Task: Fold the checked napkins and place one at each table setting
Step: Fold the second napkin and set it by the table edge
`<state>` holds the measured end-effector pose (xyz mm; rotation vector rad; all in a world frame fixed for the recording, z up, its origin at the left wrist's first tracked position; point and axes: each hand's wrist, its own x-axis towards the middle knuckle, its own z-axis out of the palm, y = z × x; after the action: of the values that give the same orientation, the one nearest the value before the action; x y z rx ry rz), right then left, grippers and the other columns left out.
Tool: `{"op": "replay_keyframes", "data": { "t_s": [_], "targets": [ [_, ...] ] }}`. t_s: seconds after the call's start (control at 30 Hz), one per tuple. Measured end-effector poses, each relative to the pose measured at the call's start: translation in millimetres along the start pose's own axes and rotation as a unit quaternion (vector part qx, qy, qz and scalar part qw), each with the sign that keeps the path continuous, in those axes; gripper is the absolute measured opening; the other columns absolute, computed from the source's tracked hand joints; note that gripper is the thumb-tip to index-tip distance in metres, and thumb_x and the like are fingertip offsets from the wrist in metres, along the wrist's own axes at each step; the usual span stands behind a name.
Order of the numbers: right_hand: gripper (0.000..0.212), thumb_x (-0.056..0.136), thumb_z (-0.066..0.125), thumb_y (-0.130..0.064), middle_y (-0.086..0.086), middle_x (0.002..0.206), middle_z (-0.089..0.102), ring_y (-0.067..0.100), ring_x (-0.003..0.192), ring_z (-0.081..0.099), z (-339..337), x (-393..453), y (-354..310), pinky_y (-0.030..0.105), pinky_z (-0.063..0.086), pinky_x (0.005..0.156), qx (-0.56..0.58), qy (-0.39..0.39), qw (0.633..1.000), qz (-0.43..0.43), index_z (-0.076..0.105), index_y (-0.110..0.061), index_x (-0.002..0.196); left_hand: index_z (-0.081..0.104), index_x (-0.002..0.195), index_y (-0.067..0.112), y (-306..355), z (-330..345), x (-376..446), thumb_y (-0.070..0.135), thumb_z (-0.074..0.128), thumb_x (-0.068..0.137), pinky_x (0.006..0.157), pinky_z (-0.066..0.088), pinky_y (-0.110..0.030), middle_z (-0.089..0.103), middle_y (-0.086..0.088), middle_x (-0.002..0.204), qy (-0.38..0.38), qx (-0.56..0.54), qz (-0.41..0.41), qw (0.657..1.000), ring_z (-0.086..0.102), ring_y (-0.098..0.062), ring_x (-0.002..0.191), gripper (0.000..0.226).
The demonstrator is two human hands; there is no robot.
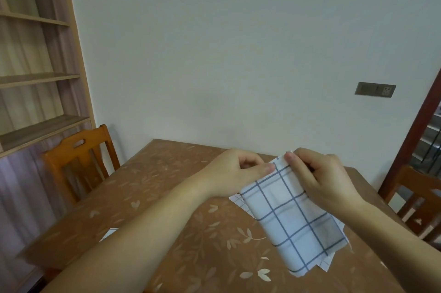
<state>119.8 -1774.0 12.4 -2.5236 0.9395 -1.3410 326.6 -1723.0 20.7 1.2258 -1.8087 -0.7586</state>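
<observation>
Head view: brown table [181, 199] with pale leaf print, far edge against white wall [214, 42]. Napkin [293, 216], white with dark blue checks, held up at 4 o'clock of frame, top edge raised off table, lower end draped down toward near edge. Looks folded over, several layers at bottom corner. Left hand [235, 171] pinching top left corner, thumb and curled fingers closed on cloth. Right hand [319, 178] pinching top right corner, thumb on front face, fingers curled behind. Hands near each other, not touching. More checked cloth [239, 202] lying flat on table under held napkin, edges sticking out at 9 and 5 o'clock of it; can't tell how many pieces. Small white scrap [108, 233] on table at 8 o'clock, mostly hidden by left forearm, can't tell what.

Room: wood chair [78, 161] at table's left side, 9 o'clock. Second chair [420, 197] at 3 o'clock, partly cut off. Open shelving [35, 77] with light wood frame at 10 o'clock. Grey socket plate [374, 89] on wall at 2 o'clock. Dark red door frame [415, 137] at right edge, blurry stuff beyond.
</observation>
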Motion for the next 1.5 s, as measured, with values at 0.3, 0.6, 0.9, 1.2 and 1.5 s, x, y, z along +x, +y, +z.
{"op": "replay_keyframes", "data": {
  "t_s": [0.3, 0.6, 0.9, 1.2, 1.5],
  "targets": [
    [0.045, 0.097, 0.049, -0.049, 0.002, 0.054, 0.05, 0.012, 0.048, 0.043, -5.4, -0.7, -8.5, 0.02, 0.032, 0.048, 0.05, -0.051, 0.997, 0.012, 0.057, -0.019, 0.064, 0.072, 0.078, 0.029, 1.8, -2.7, 0.6, 0.054, 0.066, 0.081, 0.071, 0.047, -0.025, 0.068, 0.01, 0.075, -0.039, 0.001, 0.013, 0.999, 0.061, -0.006, 0.071, 0.025],
    [0.041, 0.089, 0.044, -0.049, -0.011, 0.048, 0.043, 0.006, 0.045, 0.039, -7.9, -8.7, -16.3, 0.015, 0.03, 0.047, 0.034, -0.081, 0.995, 0.046, 0.049, -0.025, 0.056, 0.068, 0.088, -0.003, -2.9, 4.4, 3.7, 0.051, 0.059, 0.088, 0.063, 0.042, -0.031, 0.067, -0.029, 0.087, 0.072, 0.006, 0.061, 0.996, 0.058, -0.021, 0.066, 0.055],
    [0.052, 0.097, 0.045, -0.051, -0.007, 0.046, 0.033, 0.011, 0.043, 0.031, -11.9, -13.1, -8.7, 0.015, 0.026, 0.046, -0.034, -0.125, 0.991, 0.011, 0.033, -0.027, 0.053, 0.054, 0.072, -0.012, -13.9, -8.2, -0.1, 0.033, 0.059, 0.096, 0.05, 0.028, -0.024, 0.039, -0.008, 0.056, 0.147, 0.029, 0.071, 0.986, 0.036, -0.012, 0.049, 0.05],
    [0.056, 0.099, 0.044, -0.037, -0.004, 0.044, 0.036, 0.009, 0.037, 0.036, -20.3, -13.2, -17.7, 0.018, 0.031, 0.039, 0.052, -0.157, 0.979, 0.122, 0.047, 0.004, 0.061, 0.075, 0.077, 0.008, -23.1, -17.7, -0.1, 0.061, 0.066, 0.079, 0.068, 0.048, -0.034, 0.07, -0.009, 0.074, 0.139, -0.182, -0.009, 0.973, 0.066, -0.022, 0.069, 0.053],
    [0.059, 0.099, 0.043, -0.05, -0.006, 0.05, 0.05, 0.006, 0.047, 0.045, -8.7, -22.1, -14.4, 0.013, 0.037, 0.049, 0.162, -0.061, 0.97, 0.173, 0.05, -0.011, 0.055, 0.07, 0.098, 0.035, -12.6, 30.3, -6.6, 0.022, 0.07, 0.088, 0.093, 0.055, -0.042, 0.074, 0.005, 0.113, 0.069, -0.239, -0.072, 0.966, 0.068, -0.019, 0.108, 0.016]
  ]
}}
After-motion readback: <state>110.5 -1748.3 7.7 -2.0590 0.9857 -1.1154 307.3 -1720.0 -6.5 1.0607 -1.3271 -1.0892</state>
